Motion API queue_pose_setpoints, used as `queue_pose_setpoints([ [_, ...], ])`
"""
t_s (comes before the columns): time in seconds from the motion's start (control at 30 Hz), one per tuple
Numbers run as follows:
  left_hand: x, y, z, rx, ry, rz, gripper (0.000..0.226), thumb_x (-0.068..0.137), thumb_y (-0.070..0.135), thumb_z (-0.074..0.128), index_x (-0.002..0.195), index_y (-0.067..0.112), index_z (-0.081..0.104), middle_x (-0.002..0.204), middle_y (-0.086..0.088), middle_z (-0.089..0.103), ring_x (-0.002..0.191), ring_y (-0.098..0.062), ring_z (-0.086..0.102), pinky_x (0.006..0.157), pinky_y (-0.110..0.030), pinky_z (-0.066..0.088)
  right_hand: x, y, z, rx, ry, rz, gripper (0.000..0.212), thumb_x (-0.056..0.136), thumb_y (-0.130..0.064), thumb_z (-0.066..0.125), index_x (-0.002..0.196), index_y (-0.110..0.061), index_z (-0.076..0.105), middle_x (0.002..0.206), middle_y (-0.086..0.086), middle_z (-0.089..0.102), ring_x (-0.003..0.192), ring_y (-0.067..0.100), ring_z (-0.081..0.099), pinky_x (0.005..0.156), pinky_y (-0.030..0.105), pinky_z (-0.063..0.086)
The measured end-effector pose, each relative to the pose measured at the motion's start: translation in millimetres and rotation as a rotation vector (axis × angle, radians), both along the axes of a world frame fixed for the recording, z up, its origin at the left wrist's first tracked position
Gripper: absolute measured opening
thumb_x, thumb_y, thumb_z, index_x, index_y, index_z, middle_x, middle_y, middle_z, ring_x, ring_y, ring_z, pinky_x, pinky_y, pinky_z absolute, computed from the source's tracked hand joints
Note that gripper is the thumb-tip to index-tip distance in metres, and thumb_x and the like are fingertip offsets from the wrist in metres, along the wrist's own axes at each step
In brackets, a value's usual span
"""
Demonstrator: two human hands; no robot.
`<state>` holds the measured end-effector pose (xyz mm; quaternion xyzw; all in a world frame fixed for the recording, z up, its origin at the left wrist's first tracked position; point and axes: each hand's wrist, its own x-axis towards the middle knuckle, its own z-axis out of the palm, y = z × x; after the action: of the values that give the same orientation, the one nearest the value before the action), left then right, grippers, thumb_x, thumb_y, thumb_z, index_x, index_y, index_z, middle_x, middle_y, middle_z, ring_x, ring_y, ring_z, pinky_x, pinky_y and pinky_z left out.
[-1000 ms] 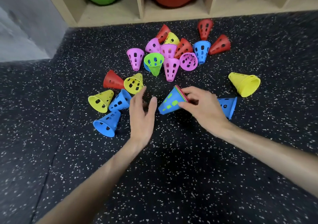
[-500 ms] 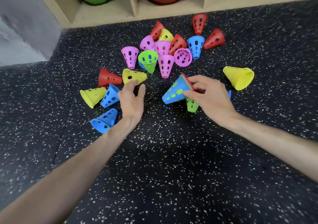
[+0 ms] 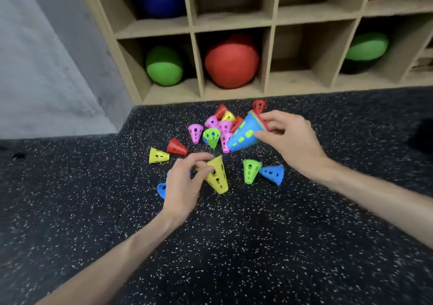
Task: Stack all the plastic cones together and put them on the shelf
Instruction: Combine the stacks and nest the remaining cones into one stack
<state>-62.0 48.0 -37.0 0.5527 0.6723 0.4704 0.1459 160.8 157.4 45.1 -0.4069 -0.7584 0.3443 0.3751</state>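
Observation:
My right hand (image 3: 289, 140) holds a stack of nested cones (image 3: 246, 134), blue outermost, tip pointing down-left, lifted above the floor. A single yellow cone (image 3: 216, 175) is pinched at its rim by my left hand (image 3: 185, 182), tip pointing down. Loose perforated cones lie on the speckled floor: a green one (image 3: 250, 170) and a blue one (image 3: 273, 173) between my hands, a yellow one (image 3: 158, 156) and a red one (image 3: 177, 146) to the left. Farther back lies a cluster of pink, green, red and yellow cones (image 3: 214, 129). A blue cone (image 3: 161, 190) shows partly behind my left hand.
A wooden cubby shelf (image 3: 269, 89) stands against the wall beyond the cones. Its bottom row holds a green ball (image 3: 164, 66), a red ball (image 3: 232, 62) and a green-black ball (image 3: 364, 51); one cubby (image 3: 302, 54) between them has nothing in it. A grey wall is at left.
My left hand has picked up a yellow cone from the floor. My right hand lifted the stack higher and farther. The camera tilted up, so the shelf now shows.

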Motion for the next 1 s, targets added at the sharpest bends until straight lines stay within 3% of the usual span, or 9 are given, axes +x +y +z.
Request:
queue_pose_setpoints([
  [0.1, 7.9, -29.6, 70.7, -0.017, 0.135, -0.092, 0.029, 0.093, 0.024, 0.073, 0.098, 0.052, 0.070, 0.091, 0.017, 0.072, 0.095, 0.000, 0.056, 0.080, -0.019, 0.038, 17.3, -35.5, 56.0, 0.063, -0.021, 0.009, 0.026, 0.084, -0.010, 0.078, 0.101, -0.028, 0.072, 0.079, -0.014, 0.074, 0.071, -0.004, 0.064, 0.072, 0.011, 0.049],
  [0.23, 13.8, -58.8, 169.4, 0.017, 0.265, -0.180, 0.031, 0.091, 0.018, 0.075, 0.090, 0.049, 0.072, 0.086, 0.031, 0.067, 0.082, -0.002, 0.061, 0.079, -0.025, 0.049, 42.2, -77.6, 121.2, 0.114, 0.022, 0.009, 0.025, 0.082, -0.019, 0.077, 0.107, -0.024, 0.073, 0.088, -0.011, 0.077, 0.086, 0.007, 0.072, 0.087, 0.041, 0.057],
  [0.37, 34.9, -85.3, 249.1, 0.081, 0.385, -0.300, 0.028, 0.089, 0.014, 0.078, 0.086, 0.041, 0.075, 0.086, 0.031, 0.069, 0.088, -0.004, 0.063, 0.084, -0.026, 0.051, 62.1, -114.0, 174.2, 0.219, 0.010, -0.037, 0.024, 0.083, -0.015, 0.080, 0.106, -0.019, 0.075, 0.086, -0.014, 0.073, 0.086, -0.006, 0.067, 0.082, 0.019, 0.050],
  [0.47, 56.2, -102.5, 284.4, 0.118, 0.455, -0.381, 0.019, 0.087, 0.014, 0.080, 0.087, 0.032, 0.076, 0.084, 0.015, 0.072, 0.088, -0.011, 0.064, 0.086, -0.034, 0.050, 80.2, -141.0, 205.5, 0.233, -0.001, -0.018, 0.026, 0.082, -0.016, 0.080, 0.108, -0.018, 0.076, 0.091, -0.004, 0.077, 0.092, 0.007, 0.072, 0.082, 0.022, 0.051],
  [0.6, 88.8, -126.4, 292.3, 0.190, 0.420, -0.478, 0.025, 0.085, 0.006, 0.080, 0.087, 0.030, 0.075, 0.094, 0.008, 0.070, 0.089, -0.007, 0.064, 0.084, -0.031, 0.053, 108.6, -178.0, 217.1, 0.238, 0.065, 0.007, 0.023, 0.083, -0.016, 0.079, 0.104, -0.023, 0.076, 0.087, -0.006, 0.078, 0.092, 0.011, 0.073, 0.087, 0.031, 0.053],
  [0.7, 112.1, -140.9, 287.2, 0.244, 0.381, -0.498, 0.025, 0.088, 0.006, 0.077, 0.088, 0.031, 0.074, 0.112, 0.001, 0.064, 0.099, 0.000, 0.062, 0.085, -0.023, 0.055, 126.6, -201.2, 209.8, 0.182, 0.085, -0.010, 0.024, 0.083, -0.016, 0.080, 0.105, -0.023, 0.077, 0.089, -0.006, 0.079, 0.087, 0.005, 0.071, 0.079, 0.024, 0.052],
  [0.8, 131.4, -159.3, 275.3, 0.287, 0.328, -0.471, 0.023, 0.092, 0.005, 0.072, 0.092, 0.028, 0.072, 0.127, -0.003, 0.058, 0.113, 0.004, 0.056, 0.086, -0.008, 0.046, 139.9, -228.8, 199.5, 0.086, 0.139, 0.032, 0.023, 0.086, -0.009, 0.077, 0.109, -0.014, 0.075, 0.090, -0.002, 0.079, 0.081, 0.004, 0.071, 0.074, 0.019, 0.051],
  [0.87, 140.8, -172.6, 260.9, 0.284, 0.293, -0.446, 0.019, 0.093, 0.006, 0.070, 0.094, 0.025, 0.072, 0.133, -0.002, 0.056, 0.121, 0.001, 0.053, 0.093, -0.009, 0.042, 143.4, -245.8, 188.6, 0.033, 0.172, 0.062, 0.022, 0.088, -0.004, 0.074, 0.109, -0.012, 0.074, 0.089, 0.000, 0.079, 0.078, 0.004, 0.071, 0.070, 0.016, 0.052],
  [1.0, 154.0, -194.7, 230.7, 0.215, 0.145, -0.443, 0.022, 0.095, 0.003, 0.068, 0.092, 0.025, 0.070, 0.135, -0.001, 0.056, 0.105, 0.004, 0.062, 0.093, -0.010, 0.042, 142.0, -273.8, 156.4, -0.061, 0.175, 0.080, 0.021, 0.088, -0.005, 0.074, 0.107, -0.012, 0.075, 0.087, 0.002, 0.079, 0.078, 0.007, 0.071, 0.075, 0.018, 0.053],
])
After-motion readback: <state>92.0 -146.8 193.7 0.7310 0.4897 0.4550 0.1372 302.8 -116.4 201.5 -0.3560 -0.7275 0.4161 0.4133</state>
